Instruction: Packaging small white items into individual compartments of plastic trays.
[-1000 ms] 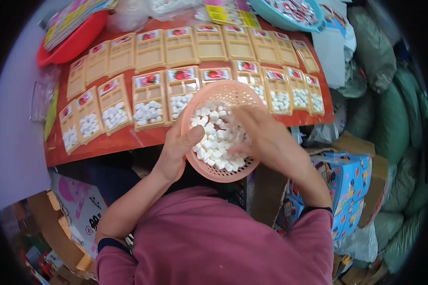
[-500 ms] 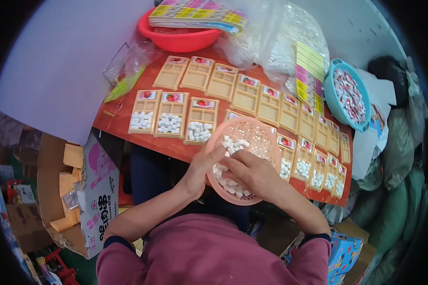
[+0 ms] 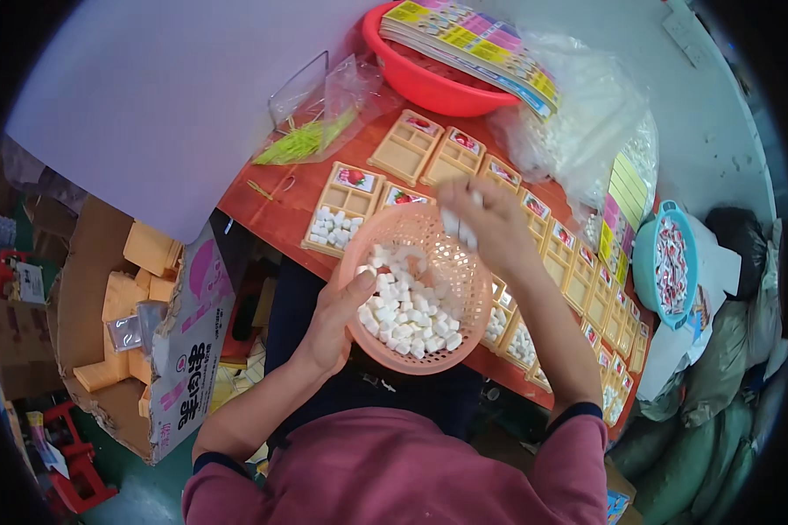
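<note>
My left hand [image 3: 331, 325] grips the near left rim of a pink perforated plastic basket [image 3: 477, 293], thumb over the edge. Inside lies a heap of small white marshmallow-like pieces [image 3: 409, 317]. Over the basket's far right rim is my right hand [image 3: 496, 226], smeared by motion, its fingers closed around several of the same white pieces [image 3: 458, 229]. Beyond the basket stand rows of tan compartment trays, each with a strawberry picture card. One near-row tray [image 3: 343, 206] at the left holds white pieces, and a far-row tray [image 3: 404, 147] has bare compartments. The basket partly hides the near row.
A red basin [image 3: 411, 87] with stacked printed sheets [image 3: 473, 48] stands at the back, beside a clear bag [image 3: 600, 114] of white pieces. At the right is a turquoise basket [image 3: 643, 271] of small wrapped packets. An open carton [image 3: 92, 280] of tan trays sits at lower left.
My right hand has risen out of the basket with white pieces and moved up and right. The basket has shifted slightly left. The view has turned, so the table appears farther right.
</note>
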The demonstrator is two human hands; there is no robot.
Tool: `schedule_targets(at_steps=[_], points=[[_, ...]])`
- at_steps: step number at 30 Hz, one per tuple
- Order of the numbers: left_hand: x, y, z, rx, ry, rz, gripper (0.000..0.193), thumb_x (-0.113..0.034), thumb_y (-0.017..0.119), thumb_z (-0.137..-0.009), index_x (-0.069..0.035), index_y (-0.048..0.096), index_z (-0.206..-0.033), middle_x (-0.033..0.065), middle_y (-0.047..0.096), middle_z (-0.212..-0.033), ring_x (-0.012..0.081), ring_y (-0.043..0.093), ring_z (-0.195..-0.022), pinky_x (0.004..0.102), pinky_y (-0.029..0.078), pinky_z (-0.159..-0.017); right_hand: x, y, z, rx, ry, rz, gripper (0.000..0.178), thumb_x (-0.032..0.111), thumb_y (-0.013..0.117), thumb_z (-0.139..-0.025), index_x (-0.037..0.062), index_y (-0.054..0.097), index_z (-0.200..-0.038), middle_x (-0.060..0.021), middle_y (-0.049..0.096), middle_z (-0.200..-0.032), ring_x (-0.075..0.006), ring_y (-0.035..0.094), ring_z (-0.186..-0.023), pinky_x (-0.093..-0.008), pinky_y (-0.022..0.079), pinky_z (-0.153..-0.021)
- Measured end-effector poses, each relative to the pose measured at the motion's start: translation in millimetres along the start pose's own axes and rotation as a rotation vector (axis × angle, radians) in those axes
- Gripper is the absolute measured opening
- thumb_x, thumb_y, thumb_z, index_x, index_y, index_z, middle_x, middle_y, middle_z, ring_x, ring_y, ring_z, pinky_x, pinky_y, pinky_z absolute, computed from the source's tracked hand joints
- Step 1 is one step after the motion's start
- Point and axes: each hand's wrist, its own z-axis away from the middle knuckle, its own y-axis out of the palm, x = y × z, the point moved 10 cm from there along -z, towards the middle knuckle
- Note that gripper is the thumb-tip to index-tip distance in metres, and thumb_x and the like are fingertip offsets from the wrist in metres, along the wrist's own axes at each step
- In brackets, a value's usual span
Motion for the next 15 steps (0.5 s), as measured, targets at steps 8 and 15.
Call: schedule_targets(at_steps=[8, 15], points=[[-28, -31, 25, -0.074, 0.092, -0.027, 0.064, -0.032, 0.054, -0.086, 0.002, 0.029, -0.134, 0.0130, 0.044, -0.129, 0.0203, 0.045, -0.118, 0.0331, 0.035, -0.099, -17, 24, -116, -0.213, -0.598, 0.642, 0.017, 0.017, 0.059, -0.084, 0.0011, 0.060, -0.088, -0.0134, 0.059, -0.075, -0.0274, 0.059, -0.070, -0.0367, 0.046, -0.062], [-39, -50, 33, -0.108, 0.144, -0.006, 0.059, -0.033, 0.050, -0.088, 0.002, 0.032, -0.132, 0.0137, 0.046, -0.127, 0.0217, 0.048, -0.114, 0.0342, 0.039, -0.097, -34, 54, -124, -0.121, -0.716, 0.856, 0.014, 0.013, 0.061, -0.081, 0.0022, 0.057, -0.088, -0.0139, 0.057, -0.086, -0.0320, 0.056, -0.081, -0.0395, 0.046, -0.069]])
